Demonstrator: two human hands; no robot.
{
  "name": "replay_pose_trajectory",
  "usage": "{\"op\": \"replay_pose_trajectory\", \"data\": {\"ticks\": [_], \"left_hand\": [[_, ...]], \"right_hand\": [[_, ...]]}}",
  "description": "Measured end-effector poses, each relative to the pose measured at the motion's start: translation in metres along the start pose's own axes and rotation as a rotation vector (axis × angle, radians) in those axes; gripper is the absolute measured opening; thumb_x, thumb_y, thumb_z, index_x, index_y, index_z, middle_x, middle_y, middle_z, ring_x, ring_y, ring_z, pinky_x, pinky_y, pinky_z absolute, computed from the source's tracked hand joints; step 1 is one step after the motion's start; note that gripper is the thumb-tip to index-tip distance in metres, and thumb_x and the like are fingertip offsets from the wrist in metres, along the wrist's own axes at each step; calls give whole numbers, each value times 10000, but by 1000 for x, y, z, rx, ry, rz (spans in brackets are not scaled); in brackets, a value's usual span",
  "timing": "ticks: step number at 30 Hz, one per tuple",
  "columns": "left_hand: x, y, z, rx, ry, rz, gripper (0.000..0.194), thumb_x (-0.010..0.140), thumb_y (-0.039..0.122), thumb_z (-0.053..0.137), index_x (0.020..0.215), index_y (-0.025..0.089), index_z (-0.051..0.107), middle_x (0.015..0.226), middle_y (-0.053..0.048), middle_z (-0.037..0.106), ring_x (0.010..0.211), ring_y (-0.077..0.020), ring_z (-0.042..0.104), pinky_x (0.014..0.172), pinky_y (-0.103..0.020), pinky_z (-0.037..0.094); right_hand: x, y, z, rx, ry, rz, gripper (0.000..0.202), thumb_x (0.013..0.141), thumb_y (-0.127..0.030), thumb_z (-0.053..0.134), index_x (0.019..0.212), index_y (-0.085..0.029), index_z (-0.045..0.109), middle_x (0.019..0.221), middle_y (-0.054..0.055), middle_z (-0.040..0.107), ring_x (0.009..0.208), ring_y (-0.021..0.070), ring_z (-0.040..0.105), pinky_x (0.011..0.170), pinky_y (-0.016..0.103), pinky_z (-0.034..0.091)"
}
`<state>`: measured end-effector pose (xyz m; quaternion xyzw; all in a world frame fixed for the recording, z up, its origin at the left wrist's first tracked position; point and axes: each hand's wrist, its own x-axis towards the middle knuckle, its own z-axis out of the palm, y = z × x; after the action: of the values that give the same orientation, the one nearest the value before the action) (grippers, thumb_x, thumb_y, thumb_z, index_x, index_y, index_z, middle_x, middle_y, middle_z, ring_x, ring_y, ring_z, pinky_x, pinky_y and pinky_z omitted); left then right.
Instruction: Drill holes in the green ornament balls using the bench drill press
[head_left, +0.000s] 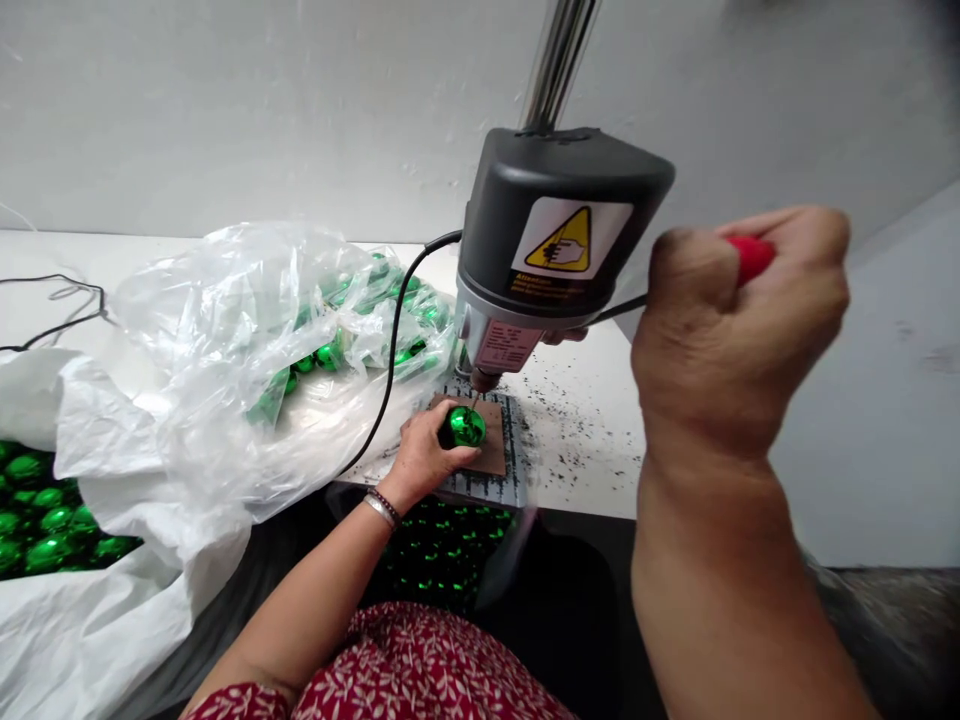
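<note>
My left hand [431, 452] grips a shiny green ball [468, 427], like a Christmas bauble, on a brown board [493, 455] that lies on the slotted base [515, 480] of a small drill press [547, 230]. The thin drill bit [475, 398] reaches down to the top of the ball; I cannot tell how deep it sits. My right hand [739, 320] is wrapped round the red knob [752, 259] of the press's lever, raised to the right of the motor housing.
Clear plastic bags [247, 320] with green balls spread over the white table [592, 470] at left. A white sack [142, 600] of green balls lies lower left. More balls sit below the table edge. A black cable [395, 340] hangs from the press. Dark shavings surround the base.
</note>
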<state>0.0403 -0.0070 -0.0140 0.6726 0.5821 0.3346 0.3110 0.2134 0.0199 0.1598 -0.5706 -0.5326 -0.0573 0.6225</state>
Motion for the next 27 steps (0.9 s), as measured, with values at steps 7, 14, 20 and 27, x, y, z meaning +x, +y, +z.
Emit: {"op": "replay_pose_trajectory", "data": {"ticks": [7, 14, 20, 27], "left_hand": [[-35, -3, -21, -41, -66, 164, 602, 739, 244, 865, 1302, 211, 654, 1285, -105, 744, 1208, -308, 673, 1091, -462, 494], [-58, -1, -39, -41, -219, 264, 728, 734, 382, 907, 1394, 216, 649, 1419, -140, 700, 1322, -316, 633, 1179, -483, 464], [-39, -14, -89, 36, 177, 11, 371, 954, 356, 618, 1284, 227, 728, 1253, -82, 781, 1097, -234, 723, 1059, -384, 547], [48, -53, -157, 616, 163, -499, 371, 884, 168, 528, 1172, 186, 761, 1168, -138, 797, 1186, -326, 692, 1000, -380, 521]], "right_hand": [[8, -14, -1, -2, -60, 113, 223, 872, -265, 458, 715, -146, 353, 712, -120, 406, 801, 14, 468, 801, 357, 303], [8, -4, 5, 66, -1, 29, 152, 871, -189, 569, 782, -152, 452, 674, -97, 398, 670, 7, 356, 704, 237, 330], [6, -10, 3, 42, -35, 160, 200, 874, -211, 567, 737, -177, 426, 724, -88, 441, 726, 22, 414, 763, 295, 368], [3, 0, 3, 31, -36, 126, 329, 898, -350, 527, 704, -148, 355, 811, -104, 445, 856, 24, 451, 845, 373, 347]]}}
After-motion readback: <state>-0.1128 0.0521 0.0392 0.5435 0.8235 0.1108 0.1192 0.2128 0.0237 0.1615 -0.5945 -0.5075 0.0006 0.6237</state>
